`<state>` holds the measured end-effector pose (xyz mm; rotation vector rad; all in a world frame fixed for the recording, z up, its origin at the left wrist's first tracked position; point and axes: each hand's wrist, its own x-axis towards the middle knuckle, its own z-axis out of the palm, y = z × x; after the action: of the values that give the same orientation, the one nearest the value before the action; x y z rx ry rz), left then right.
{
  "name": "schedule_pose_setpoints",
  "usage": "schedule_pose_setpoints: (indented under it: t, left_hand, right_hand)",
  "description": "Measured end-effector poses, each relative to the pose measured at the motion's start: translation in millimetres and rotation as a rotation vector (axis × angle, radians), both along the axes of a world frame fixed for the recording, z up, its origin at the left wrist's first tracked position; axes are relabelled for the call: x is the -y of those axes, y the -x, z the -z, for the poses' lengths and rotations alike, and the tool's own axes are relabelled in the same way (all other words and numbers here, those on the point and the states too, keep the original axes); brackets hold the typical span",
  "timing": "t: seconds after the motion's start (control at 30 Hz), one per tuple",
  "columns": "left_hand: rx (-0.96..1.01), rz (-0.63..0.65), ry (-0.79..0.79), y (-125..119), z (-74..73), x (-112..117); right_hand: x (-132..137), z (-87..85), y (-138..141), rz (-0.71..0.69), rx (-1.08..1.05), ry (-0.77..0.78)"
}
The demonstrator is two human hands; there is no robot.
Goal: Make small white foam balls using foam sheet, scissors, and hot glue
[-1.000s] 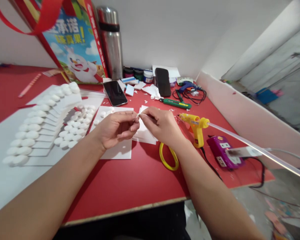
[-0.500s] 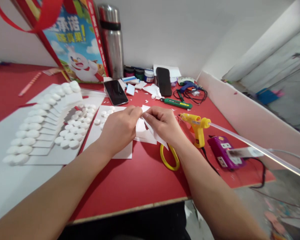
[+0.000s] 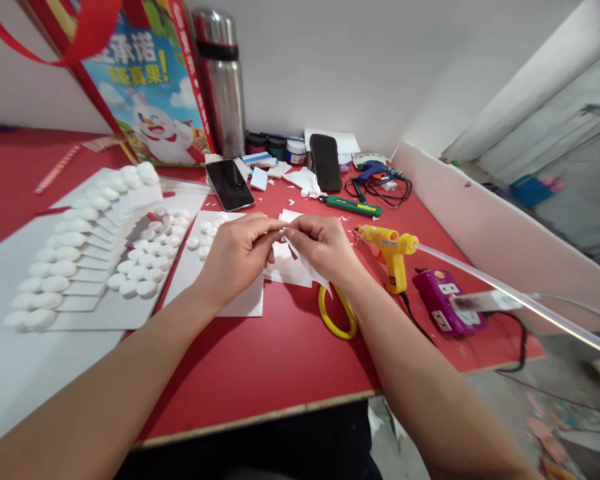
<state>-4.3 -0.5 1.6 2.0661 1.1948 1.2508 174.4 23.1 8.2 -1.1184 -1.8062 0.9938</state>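
My left hand (image 3: 243,257) and my right hand (image 3: 320,243) meet over the table, fingertips nearly touching. Each is closed in a pinch on a piece of white paper (image 3: 321,279), which hangs partly below my right palm; its upper end is mostly hidden by my fingers. Beneath the hands lie more white paper pieces (image 3: 293,272). A white board (image 3: 240,303) with several small white discs (image 3: 205,237) is under and left of my left hand. Near my right wrist, the yellow scissors handle (image 3: 337,327) rests on the table, its blades hidden.
A yellow glue gun (image 3: 390,250) with a long clear stick and a purple power strip (image 3: 447,303) stand on the right. Rows of white rounded pieces (image 3: 55,267) cover the left. Behind are two phones (image 3: 230,185), a green cutter (image 3: 353,205), a steel flask (image 3: 223,87) and a bag (image 3: 165,100).
My left fingers have straightened and shifted slightly, showing the thumb and the pinch more plainly. My right hand keeps its pinch, with the paper hanging a little differently.
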Motion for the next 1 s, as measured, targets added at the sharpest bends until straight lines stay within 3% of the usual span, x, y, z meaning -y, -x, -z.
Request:
schedule_pose_setpoints:
  t: [0.23,0.3,0.43,0.5,0.7,0.87,1.0]
  left_hand:
    - [0.065,-0.025,-0.021,-2.1,-1.6,0.1]
    - [0.071,-0.048,0.002,-2.7,-1.6,0.6]
    - [0.147,-0.085,0.085,-3.3,-0.9,0.5]
    - [0.175,-0.089,0.115,-3.5,-0.4,-0.2]
    - [0.225,-0.058,0.193,-4.9,-0.2,-1.9]
    - [0.328,-0.059,0.304,-5.8,1.2,-2.7]
    - [0.332,-0.049,0.286,-5.9,2.0,-2.2]
  right_hand:
    - [0.2,-1.6,-1.2,-0.011,-0.190,0.155]
    - [0.3,-4.6,-0.4,-0.038,-0.295,0.310]
    - [-1.4,-14.0,0.2,-0.101,-0.508,0.779]
    - [-2.4,-17.2,-0.5,-0.110,-0.563,0.907]
    - [-4.2,-16.0,-3.9,-0.173,-0.680,0.941]
    - [-7.6,-13.8,-6.0,-0.216,-0.754,1.055]
    - [-9.1,-11.6,-6.3,-0.196,-0.745,1.092]
